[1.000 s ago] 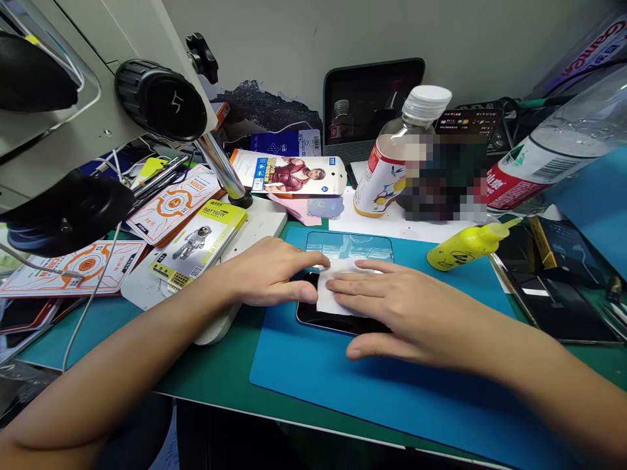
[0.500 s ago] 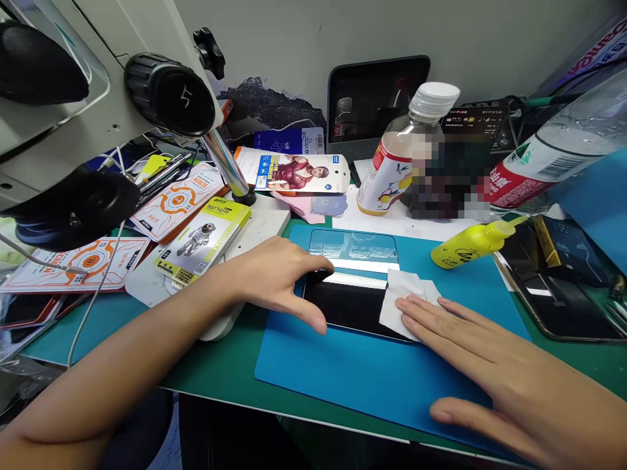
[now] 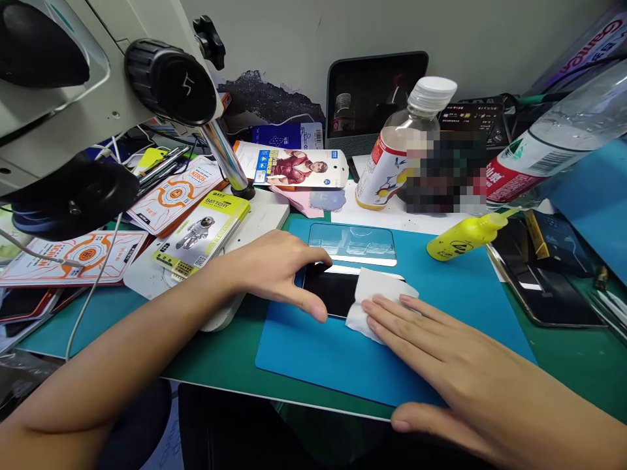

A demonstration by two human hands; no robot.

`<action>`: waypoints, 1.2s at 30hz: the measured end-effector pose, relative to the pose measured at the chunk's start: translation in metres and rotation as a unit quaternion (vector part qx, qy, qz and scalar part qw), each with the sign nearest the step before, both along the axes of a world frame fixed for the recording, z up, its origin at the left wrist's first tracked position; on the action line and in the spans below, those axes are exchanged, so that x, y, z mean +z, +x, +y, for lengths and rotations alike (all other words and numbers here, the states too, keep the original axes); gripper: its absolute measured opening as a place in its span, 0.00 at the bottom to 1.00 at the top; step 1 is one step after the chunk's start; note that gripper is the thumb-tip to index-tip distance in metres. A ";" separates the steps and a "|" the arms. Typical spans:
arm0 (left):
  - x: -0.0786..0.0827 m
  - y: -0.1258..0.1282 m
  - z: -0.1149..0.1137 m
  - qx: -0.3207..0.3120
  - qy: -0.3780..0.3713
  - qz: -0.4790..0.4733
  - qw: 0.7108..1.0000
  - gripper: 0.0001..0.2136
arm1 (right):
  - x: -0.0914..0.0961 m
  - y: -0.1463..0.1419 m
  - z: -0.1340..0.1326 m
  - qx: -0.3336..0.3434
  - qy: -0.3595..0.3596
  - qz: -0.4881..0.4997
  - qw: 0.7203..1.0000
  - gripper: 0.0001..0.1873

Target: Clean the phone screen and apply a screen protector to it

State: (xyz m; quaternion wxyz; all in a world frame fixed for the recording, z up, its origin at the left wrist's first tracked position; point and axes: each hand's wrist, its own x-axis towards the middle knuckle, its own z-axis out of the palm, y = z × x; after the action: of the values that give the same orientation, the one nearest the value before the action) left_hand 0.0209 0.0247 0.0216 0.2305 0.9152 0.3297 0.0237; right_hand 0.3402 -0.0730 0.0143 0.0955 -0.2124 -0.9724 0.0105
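Tissue (image 3: 369,294) lies across the phone (image 3: 334,292) on the blue mat (image 3: 313,356), pinned under a flat right hand (image 3: 455,356); left hand (image 3: 277,264), thumb spread, curves at one end (gripping? can't tell). Too hard a forward shove could skid phone into clear sheet (image 3: 351,243).

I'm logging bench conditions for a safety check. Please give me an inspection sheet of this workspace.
Surface: blue mat on a green bench; a clear glass sheet lies on the mat, behind the phone.
Work items: phone lying flat, partly covered by a white cloth.
Clutter: yellow bottle at the mat's right; two drink bottles behind; printed packages at left.
Hands: left hand spread at the phone's left end, contact unclear; right hand laid on the cloth.
Cables: white cable hanging at left.
Surroundings: microscope at upper left; grey wall behind.
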 end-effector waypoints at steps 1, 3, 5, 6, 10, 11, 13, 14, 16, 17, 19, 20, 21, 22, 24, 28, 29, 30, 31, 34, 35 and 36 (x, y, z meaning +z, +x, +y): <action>0.000 0.000 0.000 -0.001 0.001 -0.003 1.000 0.60 | -0.001 -0.005 0.002 0.004 -0.016 0.002 1.000 0.44; -0.001 -0.001 0.000 -0.005 0.007 -0.010 1.000 0.61 | -0.004 -0.015 0.005 0.007 -0.049 -0.001 0.999 0.43; -0.001 -0.002 0.001 -0.012 0.016 -0.018 1.000 0.60 | -0.005 -0.025 0.009 0.008 -0.074 -0.006 0.997 0.43; -0.001 -0.002 0.001 -0.015 0.020 -0.021 0.999 0.59 | -0.004 -0.030 0.010 0.009 -0.082 -0.009 0.997 0.44; -0.003 -0.003 0.002 -0.028 0.032 -0.022 0.999 0.58 | 0.000 -0.053 0.015 0.017 -0.084 -0.028 0.996 0.47; -0.003 -0.004 0.002 -0.031 0.036 -0.021 0.999 0.58 | 0.001 -0.058 0.016 0.018 -0.081 -0.034 0.996 0.49; -0.004 -0.004 0.002 -0.036 0.045 -0.021 0.998 0.57 | 0.002 -0.070 0.017 0.021 -0.074 -0.043 0.996 0.51; -0.004 -0.005 0.002 -0.037 0.051 -0.021 0.998 0.57 | 0.001 -0.075 0.018 0.022 -0.071 -0.044 0.996 0.52; -0.005 -0.006 0.001 -0.035 0.064 -0.018 0.997 0.56 | -0.001 -0.086 0.019 0.025 -0.069 -0.041 0.996 0.54; -0.005 -0.006 0.001 -0.033 0.069 -0.017 0.997 0.56 | -0.003 -0.090 0.020 0.029 -0.067 -0.038 0.997 0.54; -0.006 -0.006 0.001 -0.028 0.076 -0.017 0.997 0.56 | -0.008 -0.098 0.022 0.038 -0.058 -0.032 0.997 0.54; -0.006 -0.006 0.002 -0.027 0.076 -0.018 0.997 0.57 | -0.010 -0.100 0.023 0.044 -0.052 -0.030 0.997 0.54; -0.007 -0.006 0.002 -0.026 0.074 -0.018 0.997 0.57 | -0.012 -0.101 0.024 0.049 -0.049 -0.031 0.997 0.54; -0.007 -0.006 0.002 -0.025 0.073 -0.017 0.997 0.57 | -0.014 -0.102 0.026 0.049 -0.049 -0.033 0.997 0.54; -0.007 -0.006 0.002 -0.019 0.078 -0.014 0.997 0.58 | -0.015 -0.099 0.030 0.037 -0.060 -0.041 0.997 0.55; -0.004 -0.007 0.001 -0.015 0.093 -0.037 0.995 0.56 | -0.008 -0.087 0.042 0.007 -0.089 -0.049 0.995 0.53; -0.003 -0.007 0.001 -0.023 0.091 -0.046 0.995 0.55 | -0.006 -0.084 0.045 0.012 -0.096 -0.044 0.994 0.52; -0.003 -0.007 0.000 -0.031 0.087 -0.054 0.994 0.54 | -0.004 -0.081 0.047 0.019 -0.102 -0.035 0.994 0.49; -0.002 -0.007 0.000 -0.040 0.084 -0.059 0.994 0.53 | -0.003 -0.078 0.048 0.027 -0.105 -0.022 0.994 0.46; -0.002 -0.007 0.000 -0.057 0.078 -0.061 0.993 0.51 | -0.002 -0.074 0.049 0.046 -0.097 0.025 0.994 0.36; -0.003 -0.007 0.001 -0.059 0.077 -0.060 0.993 0.51 | -0.002 -0.073 0.049 0.048 -0.090 0.040 0.994 0.33; -0.003 -0.007 0.001 -0.061 0.076 -0.059 0.993 0.51 | -0.003 -0.073 0.048 0.051 -0.084 0.052 0.994 0.30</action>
State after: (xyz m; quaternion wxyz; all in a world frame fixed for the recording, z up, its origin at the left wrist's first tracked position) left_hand 0.0140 0.0255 0.0184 0.1801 0.9456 0.2560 0.0887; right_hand 0.2672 -0.0249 0.0110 0.1268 -0.1694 -0.9714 0.1076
